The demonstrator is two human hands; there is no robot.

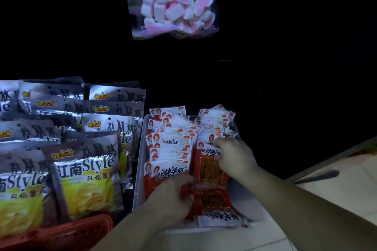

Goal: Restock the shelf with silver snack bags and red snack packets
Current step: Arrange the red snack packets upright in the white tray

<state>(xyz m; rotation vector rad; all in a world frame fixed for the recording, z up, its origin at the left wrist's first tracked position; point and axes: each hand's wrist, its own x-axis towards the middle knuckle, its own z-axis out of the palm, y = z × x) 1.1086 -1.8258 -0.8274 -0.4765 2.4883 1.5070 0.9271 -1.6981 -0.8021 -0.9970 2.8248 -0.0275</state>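
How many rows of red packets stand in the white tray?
2. The left row fills the left side of the white tray; the right row stands back right, behind the right hand. Others may be hidden.

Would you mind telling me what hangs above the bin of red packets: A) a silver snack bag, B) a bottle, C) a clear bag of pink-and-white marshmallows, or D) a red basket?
C: a clear marshmallow bag hangs above the white bin holding the red snack packets.
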